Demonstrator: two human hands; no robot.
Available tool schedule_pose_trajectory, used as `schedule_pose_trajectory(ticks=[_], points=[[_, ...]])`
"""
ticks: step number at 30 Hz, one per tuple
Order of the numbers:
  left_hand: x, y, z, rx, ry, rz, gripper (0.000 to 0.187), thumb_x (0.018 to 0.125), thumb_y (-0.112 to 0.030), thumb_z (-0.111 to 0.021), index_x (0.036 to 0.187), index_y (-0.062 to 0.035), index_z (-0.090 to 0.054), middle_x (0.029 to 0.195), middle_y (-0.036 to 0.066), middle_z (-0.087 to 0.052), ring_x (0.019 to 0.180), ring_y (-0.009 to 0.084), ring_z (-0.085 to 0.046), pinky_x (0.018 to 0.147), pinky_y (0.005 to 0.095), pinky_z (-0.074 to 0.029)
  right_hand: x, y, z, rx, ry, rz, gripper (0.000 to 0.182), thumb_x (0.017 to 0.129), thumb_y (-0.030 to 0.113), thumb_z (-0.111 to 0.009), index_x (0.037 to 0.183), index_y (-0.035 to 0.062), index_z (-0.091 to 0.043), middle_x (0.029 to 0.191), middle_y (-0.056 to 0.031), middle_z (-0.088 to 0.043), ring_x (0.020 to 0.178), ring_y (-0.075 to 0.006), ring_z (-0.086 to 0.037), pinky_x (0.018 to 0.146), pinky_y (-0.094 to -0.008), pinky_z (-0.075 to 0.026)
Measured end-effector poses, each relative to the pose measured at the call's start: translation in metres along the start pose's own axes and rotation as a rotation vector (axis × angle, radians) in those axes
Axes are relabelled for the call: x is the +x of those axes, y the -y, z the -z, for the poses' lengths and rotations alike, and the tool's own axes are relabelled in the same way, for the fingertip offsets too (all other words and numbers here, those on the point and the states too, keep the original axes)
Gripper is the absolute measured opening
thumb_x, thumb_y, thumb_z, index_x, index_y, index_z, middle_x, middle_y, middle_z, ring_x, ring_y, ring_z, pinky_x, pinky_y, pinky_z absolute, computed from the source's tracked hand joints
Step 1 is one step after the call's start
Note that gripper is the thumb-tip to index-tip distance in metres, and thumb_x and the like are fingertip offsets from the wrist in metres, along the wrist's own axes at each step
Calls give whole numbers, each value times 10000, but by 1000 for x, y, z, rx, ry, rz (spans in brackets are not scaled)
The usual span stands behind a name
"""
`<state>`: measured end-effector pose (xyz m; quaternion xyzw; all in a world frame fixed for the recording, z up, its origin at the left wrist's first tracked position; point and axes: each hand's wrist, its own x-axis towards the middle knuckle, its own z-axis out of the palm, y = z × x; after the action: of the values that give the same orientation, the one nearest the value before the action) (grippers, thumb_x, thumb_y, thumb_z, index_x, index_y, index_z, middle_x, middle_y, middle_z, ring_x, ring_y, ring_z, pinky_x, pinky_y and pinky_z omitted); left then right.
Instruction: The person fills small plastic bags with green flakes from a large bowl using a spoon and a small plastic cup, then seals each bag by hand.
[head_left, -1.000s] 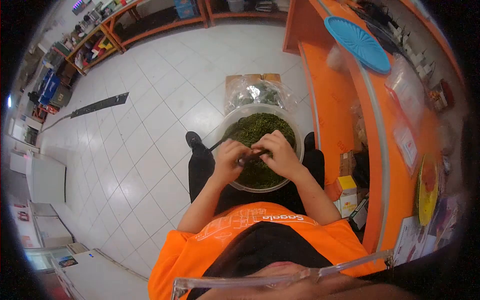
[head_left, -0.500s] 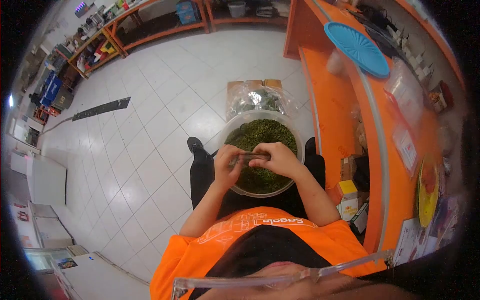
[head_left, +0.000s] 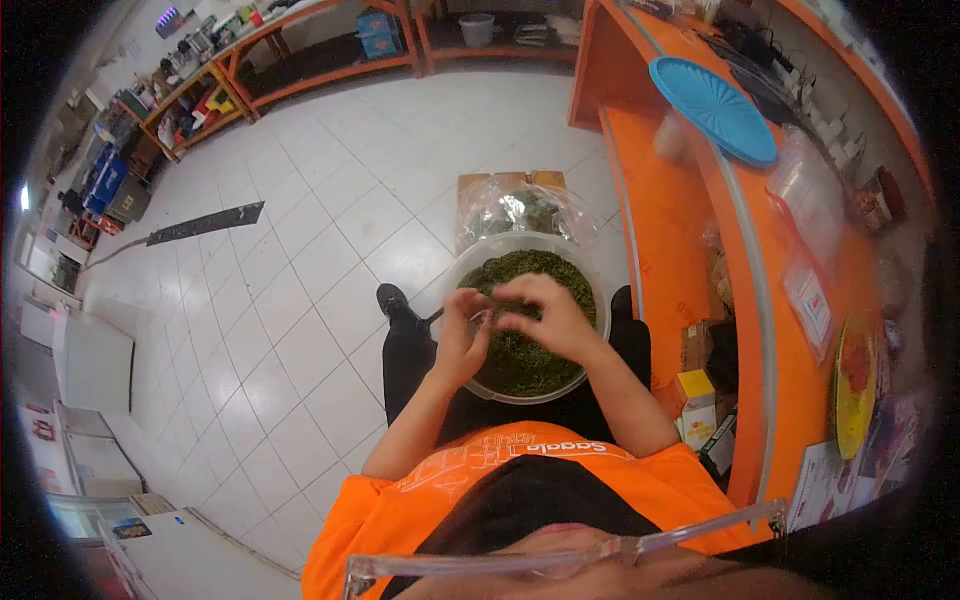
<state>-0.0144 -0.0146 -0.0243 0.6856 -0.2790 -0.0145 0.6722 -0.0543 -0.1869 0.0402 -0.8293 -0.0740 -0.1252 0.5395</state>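
A wide translucent tub [head_left: 452, 275] of finely chopped green leaves [head_left: 530, 365] stands between my knees. Both hands are above it, close together. My left hand [head_left: 464, 335] is closed, with thumb and fingers pinching a small piece of thin see-through plastic [head_left: 483, 317]; its exact kind is too blurred to tell. My right hand [head_left: 548, 314] faces it from the other side, slightly smeared. Its thumb and index finger are apart, tips beside the plastic.
Behind the tub, a clear plastic bag [head_left: 520, 208] with green leaves rests on a wooden stool [head_left: 470, 185]. An orange counter [head_left: 745, 240] runs along my right, bearing a blue lid [head_left: 712, 108], clear bags [head_left: 812, 195] and a yellow plate [head_left: 852, 420]. Below it stands a yellow-white box [head_left: 695, 408].
The thin plastic was stretched between both hands; now it is mostly at my left fingers. My right thumb and index finger have spread apart. The view has tilted slightly up.
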Motion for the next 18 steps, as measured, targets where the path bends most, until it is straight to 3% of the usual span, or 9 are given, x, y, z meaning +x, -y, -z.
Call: schedule_pose_trajectory(ticks=[1,3,6,9,11,12,14,16,18], points=[[1,0,1,-114,51,58,413,864,53,-479,1220,-53,-298,1018,111,-502,933,166,-528,794,277,-436,-4,3,-2,-179,99,288,287,770,27,-638,1056,31,-623,950,-64,-629,846,-245,-559,761,-347,-457],[-3,0,3,-226,106,121,434,865,59,-473,1236,-53,-278,1015,117,-510,940,168,-534,792,271,-435,-10,6,-5,-200,78,215,267,734,6,-643,999,34,-631,916,-82,-611,860,-269,-547,768,-361,-454],[-5,1,5,47,142,-54,465,861,63,-482,1253,-53,-262,1026,130,-514,959,186,-542,798,290,-439,-11,9,-3,-230,63,132,222,693,-24,-639,909,30,-635,872,-105,-588,874,-293,-534,771,-373,-449],[-2,-3,1,-264,103,182,492,817,87,-516,1242,-56,-314,1027,138,-519,950,233,-550,846,346,-427,-12,10,-1,-260,66,118,172,699,-23,-632,867,15,-629,848,-112,-583,852,-290,-539,738,-366,-450],[4,-10,-4,347,-112,-360,471,757,54,-616,1166,-73,-420,1014,143,-525,905,267,-548,846,413,-389,-12,10,-1,-284,62,122,149,710,-14,-634,857,7,-627,834,-115,-583,830,-287,-546,710,-360,-453],[1,-14,-6,347,-114,-361,471,757,54,-616,1166,-73,-420,1014,143,-525,905,267,-548,846,413,-389,-13,9,-2,-252,5,67,138,728,33,-632,863,3,-628,844,-132,-593,842,-310,-555,742,-377,-455],[-7,-21,-9,655,-414,-496,325,725,-69,-696,1007,-98,-536,932,94,-559,854,269,-535,784,418,-351,-13,6,-3,-217,-52,13,147,746,80,-631,868,-1,-628,855,-149,-603,853,-333,-564,773,-394,-457],[-6,-27,-2,733,-248,-563,252,732,-133,-698,938,-109,-556,879,64,-563,831,254,-527,764,403,-330,-15,2,-5,-166,-128,-1,129,772,65,-670,826,-33,-605,757,-96,-563,637,-182,-555,568,-295,-443],[-4,-31,-1,806,-79,-624,197,738,-198,-701,870,-120,-577,825,34,-568,808,240,-519,744,389,-310,-19,2,-8,-132,-103,0,135,774,71,-671,823,-36,-604,752,-88,-558,631,-160,-552,566,-284,-440]])
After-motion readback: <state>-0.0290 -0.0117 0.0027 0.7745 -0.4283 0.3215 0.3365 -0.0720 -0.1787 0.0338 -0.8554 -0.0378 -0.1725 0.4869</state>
